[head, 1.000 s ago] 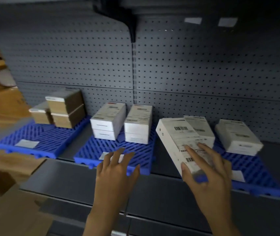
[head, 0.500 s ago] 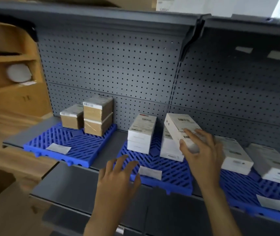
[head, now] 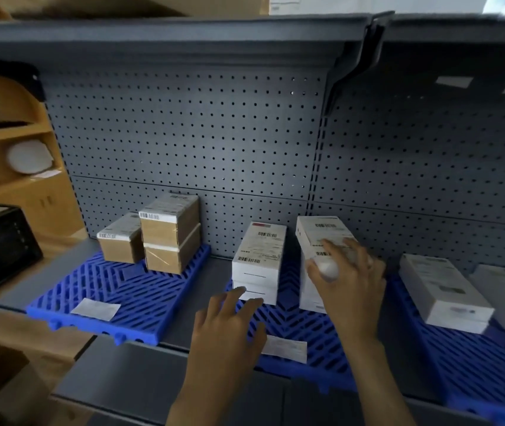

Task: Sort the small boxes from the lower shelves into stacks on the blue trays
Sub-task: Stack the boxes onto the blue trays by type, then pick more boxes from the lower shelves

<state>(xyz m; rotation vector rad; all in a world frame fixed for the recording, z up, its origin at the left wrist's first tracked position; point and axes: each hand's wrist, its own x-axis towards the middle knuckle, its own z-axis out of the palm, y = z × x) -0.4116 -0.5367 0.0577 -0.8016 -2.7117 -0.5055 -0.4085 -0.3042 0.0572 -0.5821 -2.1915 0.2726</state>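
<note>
Grip: our right hand (head: 348, 282) curls over near end of white box (head: 322, 233), over right stack (head: 309, 298), 3 o'clock of left stack (head: 259, 262), middle blue tray (head: 291, 325). We judge box light, stiff, slick; hold long sides. Left hand (head: 226, 329) spread, empty, 6 o'clock.

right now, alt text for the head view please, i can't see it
A person's right hand grips a white box at the top of the right stack on the middle blue tray, beside a second white stack; the left hand is open near the tray's front. Brown boxes sit on the left tray, more white boxes on the right tray.
</note>
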